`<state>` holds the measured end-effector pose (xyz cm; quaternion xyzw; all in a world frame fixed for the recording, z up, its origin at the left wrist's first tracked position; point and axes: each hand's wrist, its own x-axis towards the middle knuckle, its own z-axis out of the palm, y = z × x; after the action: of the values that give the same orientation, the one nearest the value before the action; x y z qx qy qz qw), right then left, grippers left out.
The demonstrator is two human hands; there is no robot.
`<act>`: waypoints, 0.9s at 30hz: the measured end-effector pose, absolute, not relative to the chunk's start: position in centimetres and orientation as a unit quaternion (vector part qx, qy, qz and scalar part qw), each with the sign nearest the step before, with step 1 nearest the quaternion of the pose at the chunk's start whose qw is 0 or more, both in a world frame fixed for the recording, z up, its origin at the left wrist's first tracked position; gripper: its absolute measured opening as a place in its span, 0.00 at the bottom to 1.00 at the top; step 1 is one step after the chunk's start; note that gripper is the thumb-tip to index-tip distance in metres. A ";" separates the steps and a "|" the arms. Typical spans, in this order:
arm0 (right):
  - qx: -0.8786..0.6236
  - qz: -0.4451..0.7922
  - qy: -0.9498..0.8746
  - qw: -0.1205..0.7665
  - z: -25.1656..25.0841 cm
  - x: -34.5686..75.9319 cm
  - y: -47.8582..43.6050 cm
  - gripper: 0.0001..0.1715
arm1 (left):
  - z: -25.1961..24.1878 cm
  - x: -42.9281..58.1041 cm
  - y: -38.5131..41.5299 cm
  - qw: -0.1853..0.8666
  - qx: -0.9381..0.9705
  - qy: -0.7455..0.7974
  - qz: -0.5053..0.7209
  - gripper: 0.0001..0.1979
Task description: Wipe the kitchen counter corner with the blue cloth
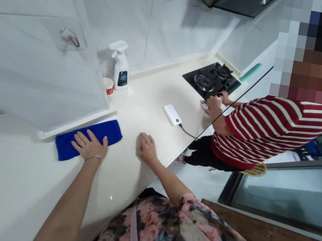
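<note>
The left hand (90, 145) lies flat on a folded blue cloth (88, 139), palm down and fingers spread, pressing it onto the white tabletop (139, 104); its grip is open, not curled around anything, and the cloth is simply pinned beneath the palm. The cloth sits at the foot of a white cabinet door (33, 70) that hangs over that stretch of the surface, its far edge just beside the door's lower rim. The right hand (147, 148) rests flat on the bare tabletop near the front edge, open too and holding nothing, seemingly bracing the body. This looks like a wiping stroke in hand, with the cloth at the near end of the tabletop. Judged from how things lie, the next move calls for steady downward pressure and a sliding sweep, keeping the cloth folded under the palm and clear of the door's rim. Further along stand a white spray bottle (120, 66) and a small red cup (108, 86) against the wall, and a white power bank (172, 115) with a dark cable, well apart from the cloth. At the far end another person in a striped shirt (268, 126) has a hand (214, 103) by the black gas hob (212, 80).
</note>
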<state>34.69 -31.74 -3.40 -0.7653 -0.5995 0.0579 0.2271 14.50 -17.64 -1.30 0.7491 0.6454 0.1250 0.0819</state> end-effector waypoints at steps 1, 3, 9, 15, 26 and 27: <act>-0.765 0.058 -0.599 0.230 -3.4 34.7 -31.8 0.35 | -1.3 14.3 -18.0 0.080 0.757 0.638 0.115 0.41; -0.760 0.062 -0.602 0.237 -3.6 34.9 -31.8 0.35 | -1.3 14.0 -18.9 0.076 0.767 0.630 0.093 0.41; -0.752 0.073 -0.601 0.261 -4.9 35.2 -32.6 0.34 | -1.1 13.1 -23.4 0.087 0.772 0.627 0.058 0.41; -0.719 0.015 -0.627 0.298 -7.2 36.0 -33.5 0.31 | -1.2 9.7 -26.0 0.121 0.791 0.597 0.050 0.39; -0.666 -0.064 -0.678 0.304 -7.9 37.6 -34.5 0.30 | -0.4 -1.1 -25.8 0.186 0.743 0.638 0.082 0.36; -0.666 -0.066 -0.679 0.303 -7.7 37.6 -34.6 0.30 | -0.1 -2.1 -25.4 0.197 0.729 0.651 0.077 0.36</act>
<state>37.55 -34.56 -7.69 -0.6655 -0.6788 -0.0663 0.3032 -2.07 -25.41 -0.05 0.7287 0.6514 0.0769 0.1966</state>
